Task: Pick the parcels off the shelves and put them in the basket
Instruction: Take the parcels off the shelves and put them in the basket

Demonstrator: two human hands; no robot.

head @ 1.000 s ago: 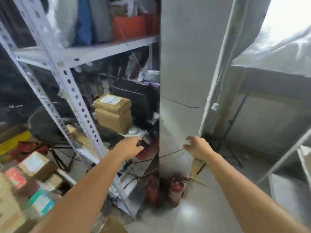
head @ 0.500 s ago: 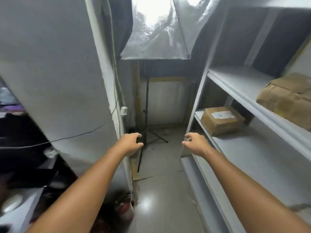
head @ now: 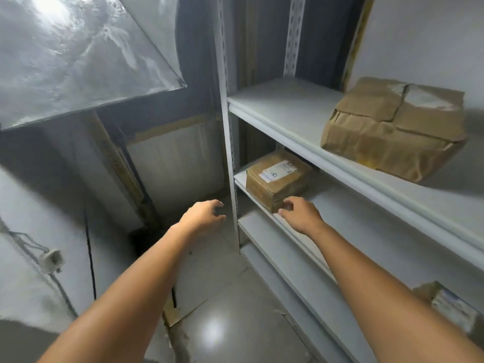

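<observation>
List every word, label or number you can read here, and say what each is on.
No text here can be read.
On the small parcel, a white label: print too blurred to read.
On the lower-right parcel, a pale sticker: too blurred to read.
On the large paper-wrapped parcel: no text shows.

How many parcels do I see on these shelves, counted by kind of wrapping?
Parcel in crumpled brown paper: 1
Cardboard box with a white label: 1
Parcel cut off at the lower right edge, wrapping unclear: 1
Total: 3
</observation>
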